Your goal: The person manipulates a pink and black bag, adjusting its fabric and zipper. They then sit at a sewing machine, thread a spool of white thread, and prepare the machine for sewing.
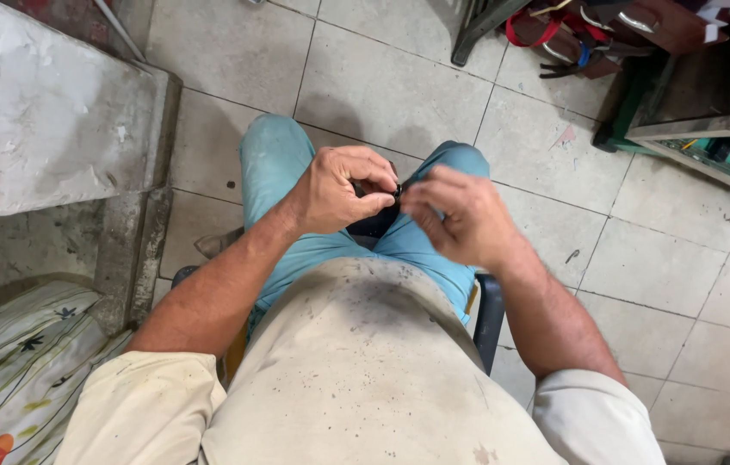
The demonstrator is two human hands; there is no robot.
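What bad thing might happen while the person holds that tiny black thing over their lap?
1. The small black part is pinched only by the fingertips of the left hand and right hand. A slip would probably drop it between the knees onto the tiled floor, where it may roll away.
2. The fingers hide most of the part, so it might be hard to see what they are doing.

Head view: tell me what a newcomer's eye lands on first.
At the centre, the left hand and right hand meet above the lap, their fingers pinching a small black object. Below them lie teal trousers. At top right, red straps sit jumbled on the tiled floor.
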